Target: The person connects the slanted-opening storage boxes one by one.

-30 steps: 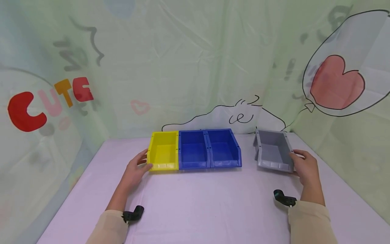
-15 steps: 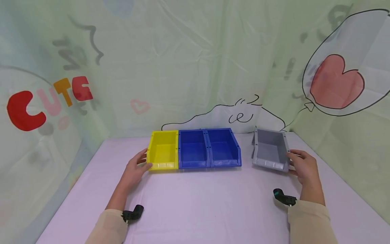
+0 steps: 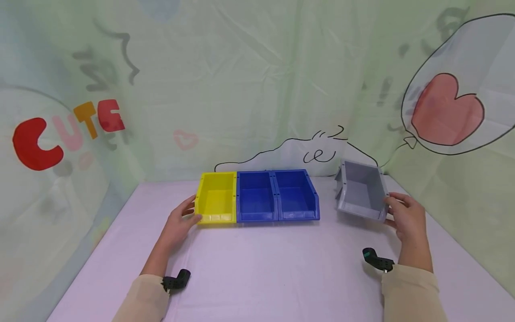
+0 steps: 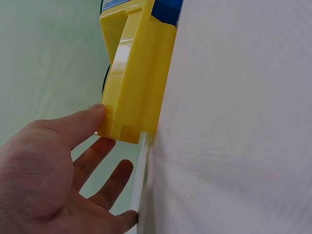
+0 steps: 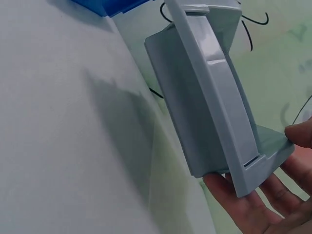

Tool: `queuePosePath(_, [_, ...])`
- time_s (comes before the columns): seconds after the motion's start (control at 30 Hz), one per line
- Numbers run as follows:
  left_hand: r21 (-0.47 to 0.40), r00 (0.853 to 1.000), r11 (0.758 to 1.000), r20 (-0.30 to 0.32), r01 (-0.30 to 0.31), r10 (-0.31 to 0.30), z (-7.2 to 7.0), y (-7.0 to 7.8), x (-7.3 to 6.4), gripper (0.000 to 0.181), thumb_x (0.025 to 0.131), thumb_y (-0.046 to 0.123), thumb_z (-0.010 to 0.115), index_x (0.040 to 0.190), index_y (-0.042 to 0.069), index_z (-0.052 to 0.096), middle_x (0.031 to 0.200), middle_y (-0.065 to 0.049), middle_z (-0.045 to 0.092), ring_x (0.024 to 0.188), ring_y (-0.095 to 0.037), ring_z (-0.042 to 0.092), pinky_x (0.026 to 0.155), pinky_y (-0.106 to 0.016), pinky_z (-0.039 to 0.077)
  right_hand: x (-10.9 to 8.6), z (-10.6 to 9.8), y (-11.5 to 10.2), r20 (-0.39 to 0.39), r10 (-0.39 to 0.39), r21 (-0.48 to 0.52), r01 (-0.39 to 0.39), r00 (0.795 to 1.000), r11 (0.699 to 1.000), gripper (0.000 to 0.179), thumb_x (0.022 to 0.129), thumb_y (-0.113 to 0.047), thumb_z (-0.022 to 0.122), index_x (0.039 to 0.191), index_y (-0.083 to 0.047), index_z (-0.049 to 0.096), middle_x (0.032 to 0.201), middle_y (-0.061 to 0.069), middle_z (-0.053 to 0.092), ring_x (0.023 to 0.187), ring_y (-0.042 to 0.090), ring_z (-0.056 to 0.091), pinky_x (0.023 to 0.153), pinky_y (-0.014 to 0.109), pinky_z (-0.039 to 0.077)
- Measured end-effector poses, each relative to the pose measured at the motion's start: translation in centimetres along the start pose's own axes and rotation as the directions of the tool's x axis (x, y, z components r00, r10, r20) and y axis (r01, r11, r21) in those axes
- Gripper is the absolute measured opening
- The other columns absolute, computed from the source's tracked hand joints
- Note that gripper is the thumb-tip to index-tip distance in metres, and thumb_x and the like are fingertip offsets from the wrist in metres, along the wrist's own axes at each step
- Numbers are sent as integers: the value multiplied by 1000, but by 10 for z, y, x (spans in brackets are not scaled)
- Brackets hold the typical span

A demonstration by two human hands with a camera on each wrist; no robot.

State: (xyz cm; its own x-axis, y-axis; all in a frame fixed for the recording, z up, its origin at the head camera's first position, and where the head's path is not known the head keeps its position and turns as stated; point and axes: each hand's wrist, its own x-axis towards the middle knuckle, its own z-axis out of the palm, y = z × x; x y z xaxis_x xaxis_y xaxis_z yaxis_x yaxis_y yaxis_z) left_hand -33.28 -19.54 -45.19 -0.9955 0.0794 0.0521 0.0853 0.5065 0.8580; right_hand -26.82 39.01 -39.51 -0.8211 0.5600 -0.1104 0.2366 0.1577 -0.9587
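Observation:
A yellow plastic storage bin (image 3: 217,197) stands at the left end of a row, beside two blue storage bins (image 3: 256,197). My left hand (image 3: 179,223) rests against the yellow bin's left side. In the left wrist view its thumb touches the front corner, and the other fingers spread loosely beside the wall. At the right my right hand (image 3: 408,219) grips a grey storage bin (image 3: 362,190) by its right side wall. The right wrist view shows the grey bin (image 5: 214,97) tilted and raised off the table, thumb at the upper rim and fingers underneath.
A pale cloth-covered table (image 3: 273,273) lies beneath the bins. Behind it hangs a printed curtain (image 3: 249,89), close to the backs of the bins. A gap separates the grey bin from the right blue bin.
The grey bin shifted slightly left, then rose and tilted, swinging back rightward with my right hand. My left hand and the yellow and blue bins have stayed put.

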Motion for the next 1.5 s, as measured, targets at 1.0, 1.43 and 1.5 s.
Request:
queuePosePath(1.0, [-7, 1000, 1000, -3, 10, -10, 0, 1, 1, 73, 100, 22, 68, 163, 25, 32, 160, -13, 44, 145, -38, 43, 116, -57, 43, -4, 32, -16, 12, -116, 219, 111, 993, 969, 47, 103, -27, 59, 148, -14, 56, 107, -15, 57, 91, 2, 59, 61, 15, 57])
queuePosePath(1.43, [4, 1000, 1000, -5, 6, -6, 1, -1, 2, 73, 100, 22, 67, 164, 26, 32, 161, -13, 44, 146, -38, 43, 117, -59, 42, -3, 47, -14, -12, -142, 9, 142, 990, 990, 52, 106, -33, 50, 154, -14, 49, 133, 3, 57, 99, 4, 55, 66, 14, 56])
queuePosePath(1.5, [-1, 1000, 1000, -6, 5, -5, 1, -1, 2, 73, 100, 22, 68, 163, 26, 32, 160, -12, 44, 146, -38, 43, 117, -59, 42, -3, 48, -15, -24, -144, -29, 144, 989, 989, 52, 107, -35, 48, 155, -15, 49, 144, 9, 54, 100, 5, 56, 66, 13, 55])
